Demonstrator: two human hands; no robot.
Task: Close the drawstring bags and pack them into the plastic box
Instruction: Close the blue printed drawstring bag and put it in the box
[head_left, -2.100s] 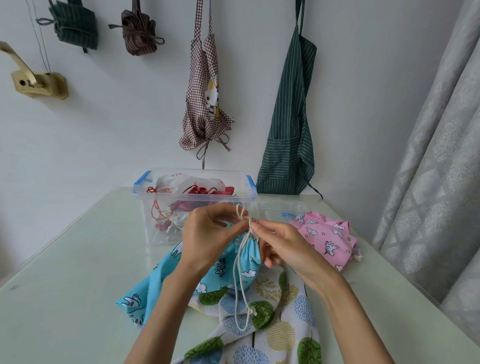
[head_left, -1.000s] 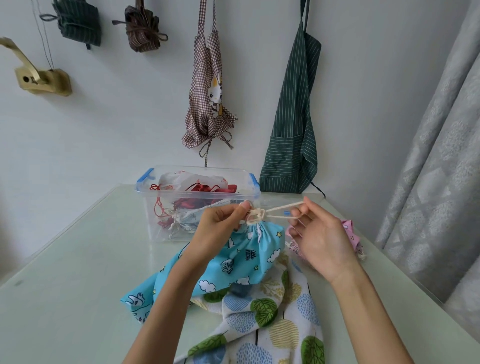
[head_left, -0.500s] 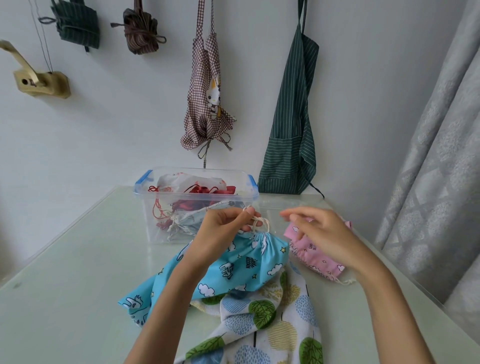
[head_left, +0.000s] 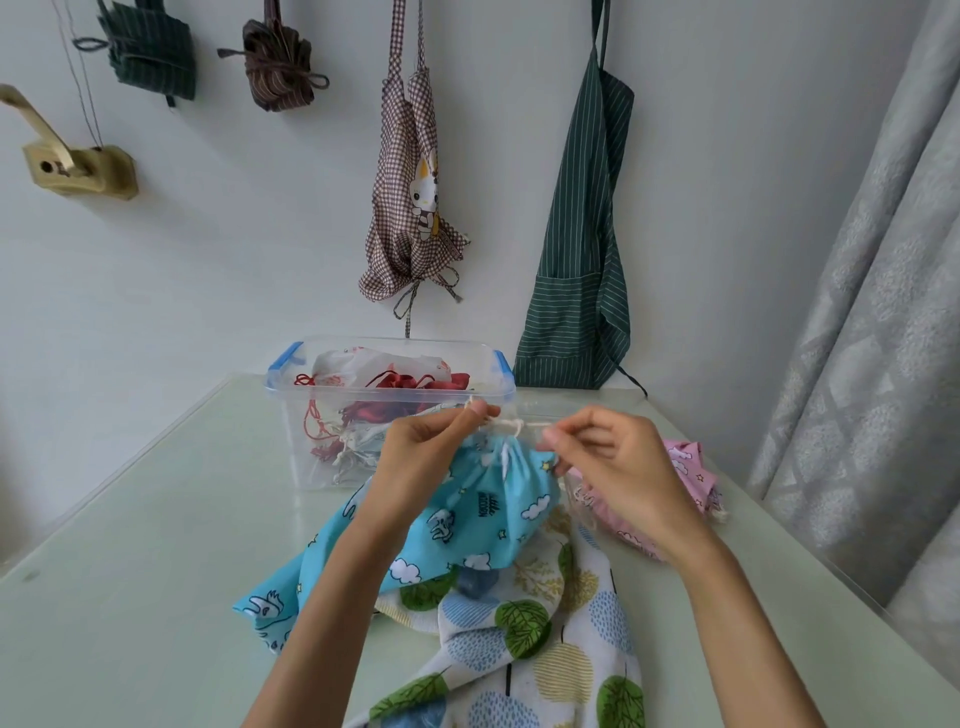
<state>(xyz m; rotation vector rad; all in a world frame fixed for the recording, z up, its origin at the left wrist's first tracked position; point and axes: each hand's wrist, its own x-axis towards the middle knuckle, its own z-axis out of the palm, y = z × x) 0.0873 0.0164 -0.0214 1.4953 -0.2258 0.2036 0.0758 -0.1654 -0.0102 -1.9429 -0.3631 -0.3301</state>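
**Both hands on the cord of the blue bag**

The blue drawstring bag (head_left: 488, 514) is lifted at its gathered mouth over the pale green counter (head_left: 130, 597), its lower end trailing on the surface. The left hand (head_left: 421, 457) pinches the white cord (head_left: 511, 425) at the knot, fingers curled on it; the right hand (head_left: 613, 467) pinches the other end of the same cord, thumb and forefinger clamped together.

Under the blue bag lies a white leaf-print bag (head_left: 530, 639), spread toward the near edge. A pink bag (head_left: 685, 467) sits just behind the right hand, partly hidden by it. The clear plastic box (head_left: 311, 457) with blue latches stands behind the left hand, near the wall, already holding red and white bags. On the wall hang a checked apron (head_left: 410, 208) and a green striped apron (head_left: 582, 249); a grey curtain (head_left: 872, 312) hangs at the right.

Half a second ago the right hand was clear of the cord, over the pink bag; it has now come back to the knot.
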